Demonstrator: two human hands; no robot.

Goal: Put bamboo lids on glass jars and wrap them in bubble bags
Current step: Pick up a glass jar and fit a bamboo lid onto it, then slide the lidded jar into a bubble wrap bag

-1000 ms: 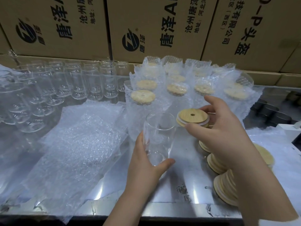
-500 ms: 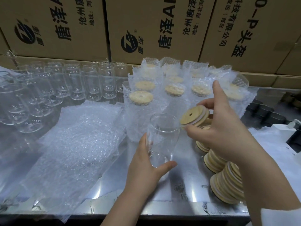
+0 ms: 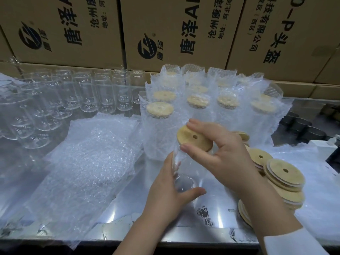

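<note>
My left hand (image 3: 170, 196) grips a clear glass jar (image 3: 181, 172) around its lower part, holding it tilted over the steel table. My right hand (image 3: 222, 153) pinches a round bamboo lid (image 3: 193, 138) with a small centre hole between thumb and fingers; the lid sits on the jar's mouth. A pile of flat bubble bags (image 3: 88, 159) lies to the left of the jar. Loose bamboo lids (image 3: 281, 173) are stacked at the right, partly behind my right wrist.
Empty glass jars (image 3: 88, 94) stand in rows at the back left. Lidded jars in bubble bags (image 3: 198, 102) stand at the back centre. Cardboard boxes (image 3: 165, 30) form a wall behind. Dark cups (image 3: 301, 126) sit at the far right. The steel table's front edge (image 3: 165, 240) is near me.
My right hand brought the bamboo lid left and down onto the mouth of the jar. My left hand kept its grip on the jar.
</note>
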